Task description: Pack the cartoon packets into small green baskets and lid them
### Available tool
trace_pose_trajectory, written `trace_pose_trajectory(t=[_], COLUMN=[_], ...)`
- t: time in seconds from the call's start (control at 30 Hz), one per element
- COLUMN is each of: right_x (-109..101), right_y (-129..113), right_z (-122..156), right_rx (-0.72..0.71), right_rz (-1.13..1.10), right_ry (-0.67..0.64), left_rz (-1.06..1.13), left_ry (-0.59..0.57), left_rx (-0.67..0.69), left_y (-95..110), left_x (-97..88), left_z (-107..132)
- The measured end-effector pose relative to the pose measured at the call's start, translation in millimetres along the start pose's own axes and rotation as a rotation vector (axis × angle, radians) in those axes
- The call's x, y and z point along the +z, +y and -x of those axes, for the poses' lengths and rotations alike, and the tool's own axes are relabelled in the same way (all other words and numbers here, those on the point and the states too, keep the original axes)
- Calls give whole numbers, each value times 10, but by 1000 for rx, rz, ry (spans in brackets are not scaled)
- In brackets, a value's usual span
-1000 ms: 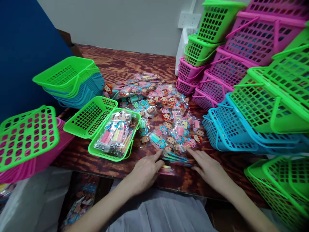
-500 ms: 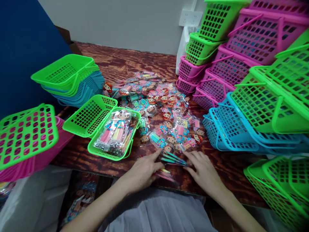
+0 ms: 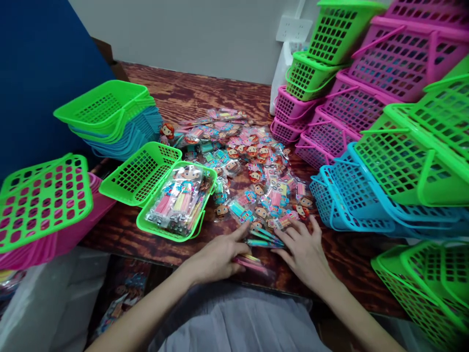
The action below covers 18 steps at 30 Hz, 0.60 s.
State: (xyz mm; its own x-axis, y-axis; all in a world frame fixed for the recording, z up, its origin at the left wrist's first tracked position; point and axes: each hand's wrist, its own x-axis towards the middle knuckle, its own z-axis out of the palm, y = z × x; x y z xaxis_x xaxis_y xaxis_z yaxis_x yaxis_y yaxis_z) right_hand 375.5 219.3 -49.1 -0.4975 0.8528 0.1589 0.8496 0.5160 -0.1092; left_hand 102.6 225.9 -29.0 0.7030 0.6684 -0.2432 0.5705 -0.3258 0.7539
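Note:
A pile of clear packets with cartoon-doll toppers and coloured sticks (image 3: pixel 252 166) covers the middle of the wooden table (image 3: pixel 205 98). My left hand (image 3: pixel 216 256) lies on the near edge of the pile, index finger stretched out, the other fingers pressing a pink packet (image 3: pixel 251 264) against the table. My right hand (image 3: pixel 304 249) rests flat with fingers spread on the packets beside it. A small green basket (image 3: pixel 205 172) to the left holds several packets; an empty green basket (image 3: pixel 141 171) touches it.
Stacked green and blue baskets (image 3: pixel 110 117) stand at the left, a green-on-pink stack (image 3: pixel 40 205) nearer me. Tall piles of pink, green and blue baskets (image 3: pixel 384 122) crowd the right side. A white bag (image 3: pixel 40 303) lies below the table edge at left.
Both hands have slid a little forward into the pile; my right hand spread its fingers over the packets. A pink packet now lies under my left hand near the table edge.

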Motion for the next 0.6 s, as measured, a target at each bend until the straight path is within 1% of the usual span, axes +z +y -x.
trace_pose_trajectory(t=[0.13,0.23,0.3,0.33,0.4,0.47,0.5,0.53,0.6], right_x=[-20,22,52,60,52,23,7,-5,-6], right_y=[-85,-73,-25,6,66,110,124,132,132], right_z=[-70,-97,-111,-119,-139,-159,-165,-167,-158], right_rx=[-18,-54,11,90,321,555,640,692,726], right_rz=[-9,-121,-259,-355,-636,-1045,-1270,-1484,-1813], right_ry=[-6,-51,-67,-59,-28,-30,-55,-89,-146], left_rz=[28,18,-61,-125,-272,-389,-427,-455,-491], left_ry=[5,4,50,91,163,162,139,113,82], left_rx=[19,19,5,-5,-27,-54,-69,-78,-90], left_y=[-27,-43,-32,-22,0,17,22,26,34], left_x=[1,36,87,119,187,245,267,282,296], left_z=[-40,-13,26,46,73,75,68,56,31])
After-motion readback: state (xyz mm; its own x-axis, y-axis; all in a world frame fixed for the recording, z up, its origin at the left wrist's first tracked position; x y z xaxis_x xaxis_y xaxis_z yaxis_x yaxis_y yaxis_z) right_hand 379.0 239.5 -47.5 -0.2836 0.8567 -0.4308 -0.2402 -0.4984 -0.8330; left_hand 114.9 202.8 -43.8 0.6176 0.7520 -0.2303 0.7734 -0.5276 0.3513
